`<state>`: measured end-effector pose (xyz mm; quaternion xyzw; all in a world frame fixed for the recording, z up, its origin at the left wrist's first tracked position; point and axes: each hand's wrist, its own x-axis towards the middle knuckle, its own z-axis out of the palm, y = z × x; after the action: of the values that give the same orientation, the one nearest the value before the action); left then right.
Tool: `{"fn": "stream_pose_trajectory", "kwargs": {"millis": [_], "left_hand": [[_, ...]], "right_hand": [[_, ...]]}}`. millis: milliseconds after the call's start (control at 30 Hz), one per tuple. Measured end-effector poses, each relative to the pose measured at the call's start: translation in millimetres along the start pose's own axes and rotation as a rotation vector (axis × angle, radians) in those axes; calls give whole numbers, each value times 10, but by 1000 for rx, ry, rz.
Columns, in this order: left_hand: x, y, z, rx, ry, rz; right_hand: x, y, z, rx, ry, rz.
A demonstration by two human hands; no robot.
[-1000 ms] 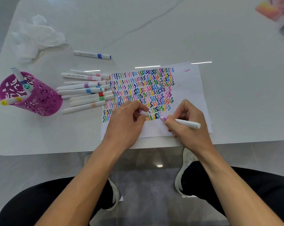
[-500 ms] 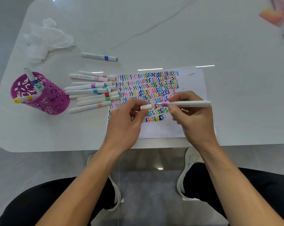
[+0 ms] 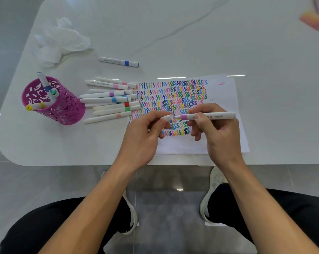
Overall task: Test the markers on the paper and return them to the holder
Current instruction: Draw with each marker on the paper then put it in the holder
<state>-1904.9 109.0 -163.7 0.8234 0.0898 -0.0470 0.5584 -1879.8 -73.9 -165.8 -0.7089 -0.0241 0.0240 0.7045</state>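
My right hand (image 3: pixel 217 131) holds a white marker with a pink band (image 3: pixel 210 116) level above the paper (image 3: pixel 226 99), its tip pointing left. My left hand (image 3: pixel 144 138) pinches the white cap (image 3: pixel 167 118) right at that tip. The paper is covered with rows of coloured squiggles. Several capped markers (image 3: pixel 111 102) lie in a pile left of the paper. The purple perforated holder (image 3: pixel 63 109) stands at the left with three markers in it.
One blue-banded marker (image 3: pixel 118 61) lies alone behind the pile. Crumpled white tissue (image 3: pixel 59 43) sits at the back left. A pink-orange object (image 3: pixel 314 20) is at the far right corner. The table's front edge (image 3: pixel 81 164) runs just under my wrists.
My right hand lifted the marker off the paper and turned it level. My left hand brought the cap to its tip.
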Motion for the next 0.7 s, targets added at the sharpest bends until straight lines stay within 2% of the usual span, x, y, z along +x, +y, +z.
{"fn": "stream_pose_trajectory", "kwargs": {"millis": [400,700], "left_hand": [[-5,25,15,23,-87,8],[-37,7,-2,-68,-2,16]], "right_hand": [[21,73,30,51,-66,41],[-13,131,88,138,-80,101]]}}
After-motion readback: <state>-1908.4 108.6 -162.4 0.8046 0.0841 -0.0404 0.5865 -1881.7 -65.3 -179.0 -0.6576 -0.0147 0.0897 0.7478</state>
